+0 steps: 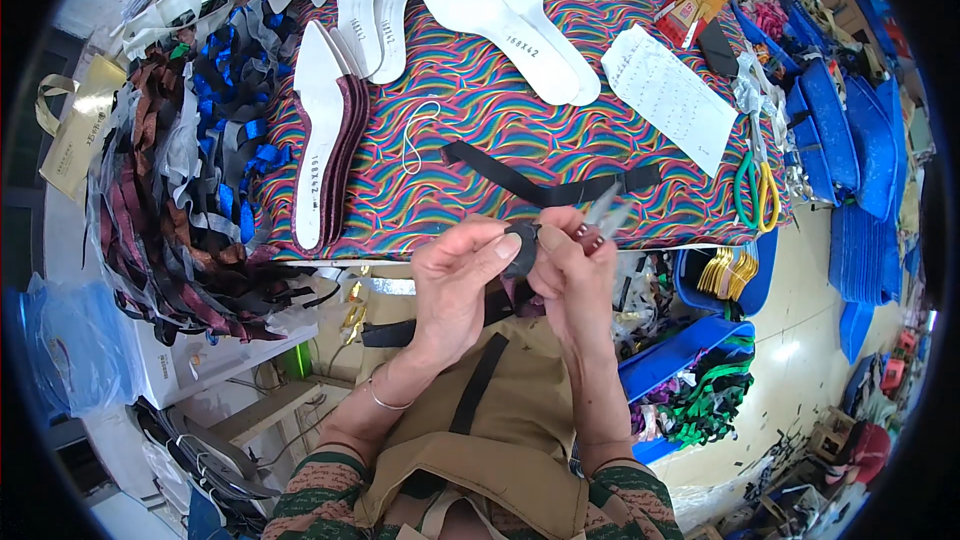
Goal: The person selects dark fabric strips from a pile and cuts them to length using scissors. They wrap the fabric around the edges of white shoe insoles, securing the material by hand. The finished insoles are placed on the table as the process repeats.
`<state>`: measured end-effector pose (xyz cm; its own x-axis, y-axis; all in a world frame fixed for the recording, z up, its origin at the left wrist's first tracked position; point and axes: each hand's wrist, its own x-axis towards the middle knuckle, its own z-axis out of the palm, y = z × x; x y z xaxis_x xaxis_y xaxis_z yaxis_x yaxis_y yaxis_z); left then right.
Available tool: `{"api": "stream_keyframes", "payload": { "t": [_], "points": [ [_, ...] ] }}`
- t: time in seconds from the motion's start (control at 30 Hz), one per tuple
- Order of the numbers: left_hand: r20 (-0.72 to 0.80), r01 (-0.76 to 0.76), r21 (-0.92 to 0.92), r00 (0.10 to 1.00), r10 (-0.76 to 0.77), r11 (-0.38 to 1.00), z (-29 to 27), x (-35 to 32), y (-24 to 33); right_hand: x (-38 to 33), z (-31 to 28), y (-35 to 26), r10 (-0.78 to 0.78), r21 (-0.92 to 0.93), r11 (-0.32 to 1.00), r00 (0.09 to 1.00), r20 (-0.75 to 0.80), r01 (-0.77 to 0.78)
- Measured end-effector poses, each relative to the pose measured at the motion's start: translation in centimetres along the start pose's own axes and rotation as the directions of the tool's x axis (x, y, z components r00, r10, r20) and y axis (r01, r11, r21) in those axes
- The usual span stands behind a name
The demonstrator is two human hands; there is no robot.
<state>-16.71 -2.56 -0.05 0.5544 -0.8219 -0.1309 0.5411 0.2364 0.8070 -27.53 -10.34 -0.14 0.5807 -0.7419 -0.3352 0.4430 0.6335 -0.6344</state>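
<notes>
We are pinching a small black piece of strap material between both hands just off the near edge of the bench, which is covered with a wavy multicoloured cloth. Our left hand is closing thumb and forefinger narrowly on the piece's left side; our right hand is gripping its right side while also carrying a small pair of clear-handled metal snips, whose blades are pointing up and away over the bench edge.

The piece is looking thin, limp and very light, probably woven or faux-leather, so we are judging it will fold and twist rather than hold shape; it is best taken by its edges with fingertip pinches, kept taut between the two hands. It is unlikely to be fragile, but it could slip easily.

A long black strap is lying flat on the bench near its front edge, just beyond our hands. White pointed shoe insoles are spreading along the far edge, a white paper slip is lying toward the right edge, and green-and-yellow-handled scissors are sitting at the near right corner
</notes>
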Motion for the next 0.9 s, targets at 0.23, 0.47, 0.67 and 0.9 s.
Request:
{"api": "stream_keyframes", "payload": {
  "t": [0.23,0.47,0.67,0.9],
  "points": [
    [-0.069,0.077,-0.007,0.995,-0.077,0.997,-0.6,-0.3,-0.4,-0.7,1.2,0.7,-0.322,-0.4,0.867,0.947,0.007,0.298],
    [0.016,0.13,-0.01,0.991,-0.13,0.991,-1.1,-0.5,0.9,-1.0,0.0,0.3,0.04,-0.137,0.99,0.99,0.133,-0.021],
    [-0.078,0.06,0.004,0.995,-0.059,0.998,-2.3,-0.9,1.9,2.4,-0.5,0.5,-0.396,-0.785,0.432,0.876,0.277,0.444],
    [-0.224,-0.088,0.069,0.969,0.101,0.994,-3.2,-0.2,2.3,2.5,-1.1,-0.6,-0.308,-0.84,-0.408,0.812,0.496,0.359]
  ]
}}
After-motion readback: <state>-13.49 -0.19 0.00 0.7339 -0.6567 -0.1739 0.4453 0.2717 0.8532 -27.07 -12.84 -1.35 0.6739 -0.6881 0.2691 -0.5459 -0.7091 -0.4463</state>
